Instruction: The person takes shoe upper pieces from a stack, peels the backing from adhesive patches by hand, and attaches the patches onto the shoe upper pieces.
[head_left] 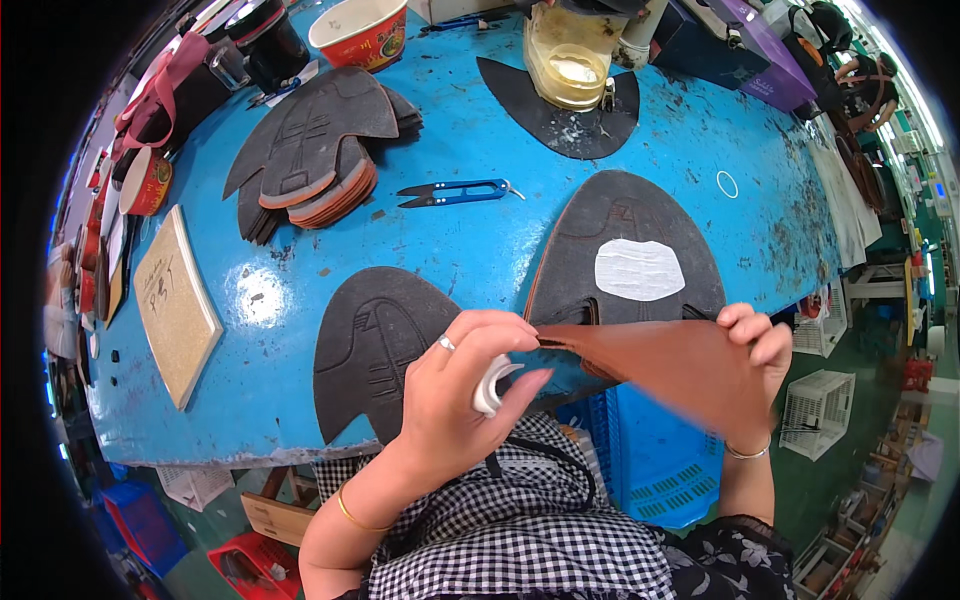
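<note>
A brown leather shoe-upper piece [680,365], blurred along its lower part, is held up in front of me. My right hand [755,340] grips its right end, with the fingers curled over the edge. My left hand [475,380] has a small wad of curled white patches [492,386] in its palm, and its fingertips meet the leather's left tip. Just beyond the leather lies a stack of dark upper pieces [640,215], the top one bearing a white patch [640,270]. Partly behind my left hand is a single dark upper piece [380,335].
Blue thread snips [460,190] lie mid-table. Back left is a pile of uppers [310,140]; a glue container [570,60] stands at the back on a dark piece [590,140]. A pale notebook [178,305] lies left. Below the table edge is a blue basket [665,450].
</note>
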